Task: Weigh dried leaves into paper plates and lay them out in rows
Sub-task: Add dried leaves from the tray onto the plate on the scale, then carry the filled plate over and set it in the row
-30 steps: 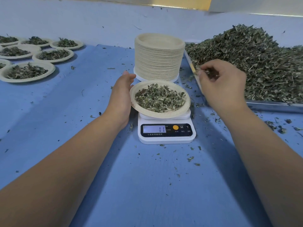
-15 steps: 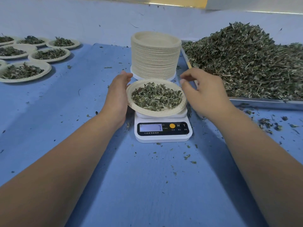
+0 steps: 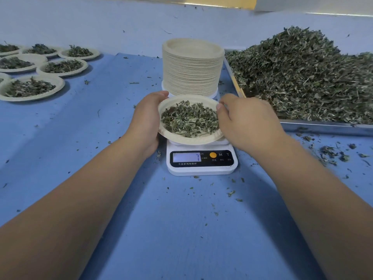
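Observation:
A paper plate (image 3: 187,139) filled with dried leaves (image 3: 189,119) is on or just above the white kitchen scale (image 3: 201,160). My left hand (image 3: 146,122) grips the plate's left rim. My right hand (image 3: 244,122) holds its right rim, thumb over the edge. A tall stack of bare paper plates (image 3: 192,67) stands right behind the scale. A big heap of dried leaves (image 3: 306,75) fills a metal tray (image 3: 323,127) at the right. Several filled plates (image 3: 32,87) lie in rows at the far left.
Blue cloth (image 3: 181,229) covers the table, with leaf crumbs scattered around the scale and below the tray (image 3: 331,152). A pale wall (image 3: 121,21) closes the back of the table.
My right hand left the leaf heap and came to the plate's right rim. The plate now sits between both hands, and the scale's reading dropped from 11 to 7.

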